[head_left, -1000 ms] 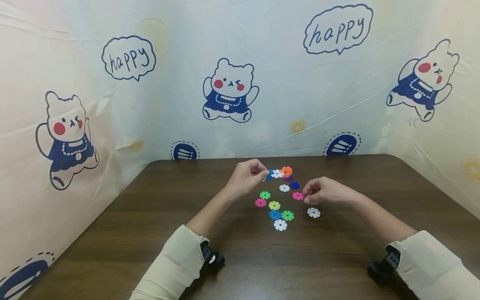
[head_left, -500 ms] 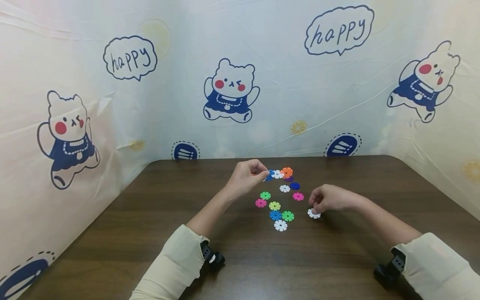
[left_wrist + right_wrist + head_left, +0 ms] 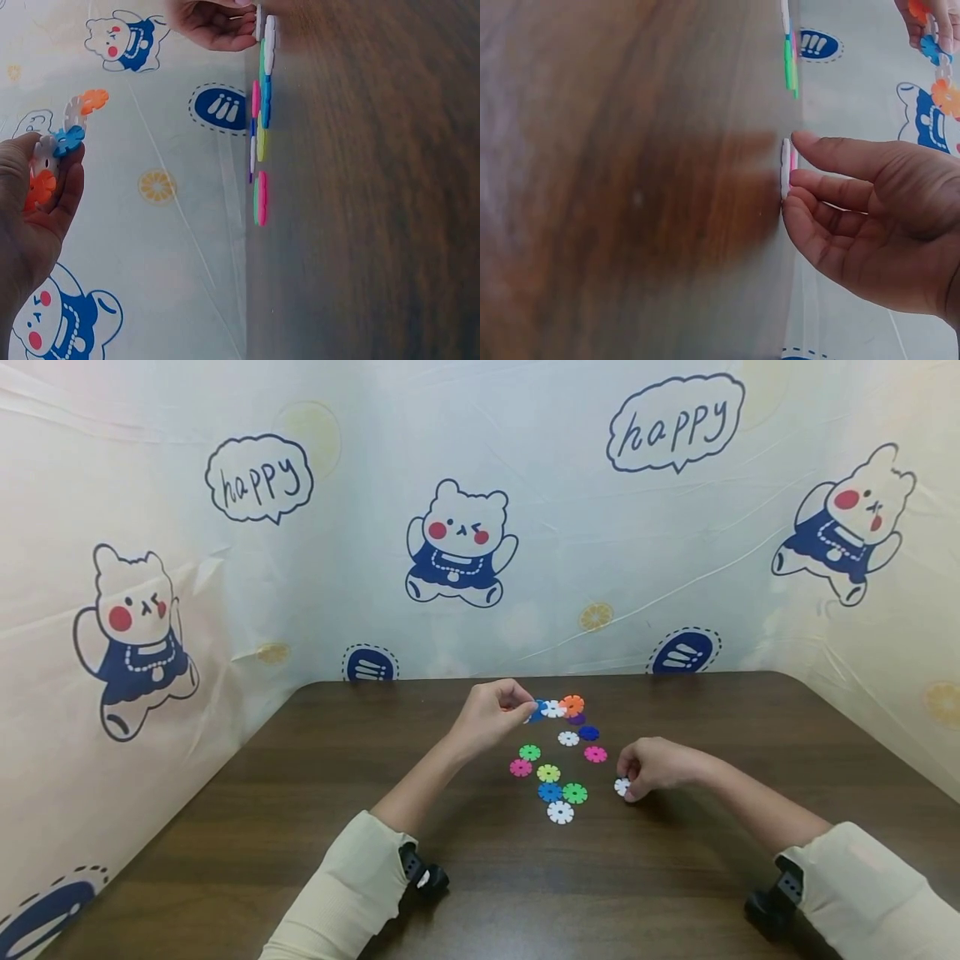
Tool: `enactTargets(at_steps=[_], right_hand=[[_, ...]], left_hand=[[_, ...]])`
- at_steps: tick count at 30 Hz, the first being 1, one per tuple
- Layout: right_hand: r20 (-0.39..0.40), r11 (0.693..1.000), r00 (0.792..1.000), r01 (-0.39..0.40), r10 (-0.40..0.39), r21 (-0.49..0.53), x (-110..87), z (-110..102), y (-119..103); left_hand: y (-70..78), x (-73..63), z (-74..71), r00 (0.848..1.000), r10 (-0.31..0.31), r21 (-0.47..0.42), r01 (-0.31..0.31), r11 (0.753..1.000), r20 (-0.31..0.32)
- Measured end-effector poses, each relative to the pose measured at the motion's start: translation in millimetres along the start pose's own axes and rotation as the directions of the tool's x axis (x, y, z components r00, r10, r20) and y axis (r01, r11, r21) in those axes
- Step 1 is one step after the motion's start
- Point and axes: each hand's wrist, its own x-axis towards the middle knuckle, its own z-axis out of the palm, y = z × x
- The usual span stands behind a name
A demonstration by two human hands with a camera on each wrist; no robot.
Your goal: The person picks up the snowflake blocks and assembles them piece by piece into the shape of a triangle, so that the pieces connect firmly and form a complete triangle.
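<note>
My left hand point(image 3: 491, 714) pinches one end of a chain of joined plastic snowflake discs point(image 3: 69, 140), raised off the table. Orange, white and blue pieces alternate along it in the left wrist view; fingers cover part of the near end. Lower and to the right, my right hand point(image 3: 662, 762) has thumb and fingers at the edges of a loose white snowflake disc point(image 3: 622, 787), partly covering it. In the right wrist view this white disc point(image 3: 785, 169) lies flat at table level between thumb and fingertips. A pink disc point(image 3: 596, 754) lies just beyond that hand.
Several loose discs lie on the brown table point(image 3: 315, 793) between the hands: a yellow one point(image 3: 548, 773), a blue one point(image 3: 550, 792) touching a green one point(image 3: 574, 793), and a white one point(image 3: 560, 812) nearest. A patterned curtain point(image 3: 315, 577) stands behind the table.
My right hand has come down and slightly right from beside the pink disc to the loose white disc, its fingers now at that disc's edges. The left hand and chain stay still.
</note>
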Motion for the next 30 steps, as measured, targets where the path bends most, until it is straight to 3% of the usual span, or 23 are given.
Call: enactTargets(at_steps=[14, 30], right_hand=[[-0.031, 0.998, 0.999, -0.020, 0.018, -0.058, 5.4, 3.4, 0.0], [-0.041, 0.997, 0.999, 0.022, -0.025, -0.080, 0.8, 1.3, 1.0]], left_hand=[[1.0, -2.3, -1.1, 1.000, 0.021, -0.030, -0.021, 0.999, 0.023], [-0.4, -2.0, -0.9, 0.999, 0.035, -0.034, -0.034, 0.999, 0.024]])
